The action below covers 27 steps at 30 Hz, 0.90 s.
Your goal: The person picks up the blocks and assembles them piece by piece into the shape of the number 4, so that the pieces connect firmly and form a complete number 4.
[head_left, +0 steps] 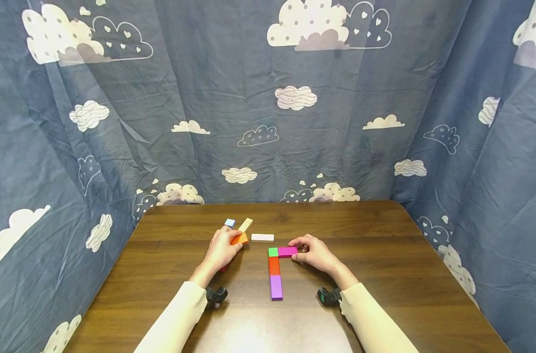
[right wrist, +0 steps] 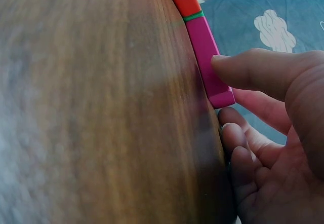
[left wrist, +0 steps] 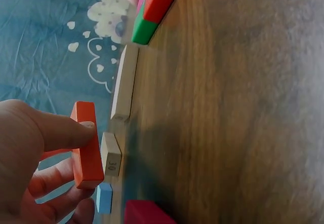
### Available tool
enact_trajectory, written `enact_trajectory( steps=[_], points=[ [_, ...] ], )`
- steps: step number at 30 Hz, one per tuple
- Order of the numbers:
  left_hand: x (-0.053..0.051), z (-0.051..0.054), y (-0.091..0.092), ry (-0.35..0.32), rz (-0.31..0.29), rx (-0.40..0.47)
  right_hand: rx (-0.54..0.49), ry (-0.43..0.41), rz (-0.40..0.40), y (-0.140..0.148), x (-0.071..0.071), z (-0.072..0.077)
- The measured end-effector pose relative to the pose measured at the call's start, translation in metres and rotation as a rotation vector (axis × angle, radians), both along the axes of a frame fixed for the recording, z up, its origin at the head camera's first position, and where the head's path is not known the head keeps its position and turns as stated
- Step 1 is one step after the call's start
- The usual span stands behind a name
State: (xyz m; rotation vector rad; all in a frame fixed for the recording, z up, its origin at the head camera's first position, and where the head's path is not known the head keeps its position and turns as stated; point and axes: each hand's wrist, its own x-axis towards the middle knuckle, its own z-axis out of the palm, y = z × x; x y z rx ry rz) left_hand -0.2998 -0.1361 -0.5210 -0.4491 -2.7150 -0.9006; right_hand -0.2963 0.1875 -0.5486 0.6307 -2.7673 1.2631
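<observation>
Oblong magenta block [head_left: 287, 252], wood-grained table [head_left: 351, 230]

The head view looks down; wrist close-ups share the magenta block [right wrist: 204, 57].

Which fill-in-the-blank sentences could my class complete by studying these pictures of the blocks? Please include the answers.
1. The left grip holds the ____ block.
2. The right grip pinches the magenta block, whose other end lies against the ____ block.
3. The purple block lies end to end with the ____ block.
4. In the head view, the blue block lies to the ____ of the white block.

Missing words: orange; green; red; left.
</observation>
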Motion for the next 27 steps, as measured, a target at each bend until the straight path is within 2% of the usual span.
enact_trajectory(
  steps=[14,21,27],
  points=[
    [0.001,-0.008,0.017,0.02,-0.094,-0.111,0.0,-0.015,0.001,0.0,0.001,0.002],
    [0.004,-0.01,0.023,0.0,-0.132,-0.12,-0.007,0.001,0.014,0.0,0.001,0.001],
    [0.005,-0.012,0.028,0.022,-0.155,-0.142,-0.002,0.01,0.013,-0.001,0.002,0.001]
  ],
)
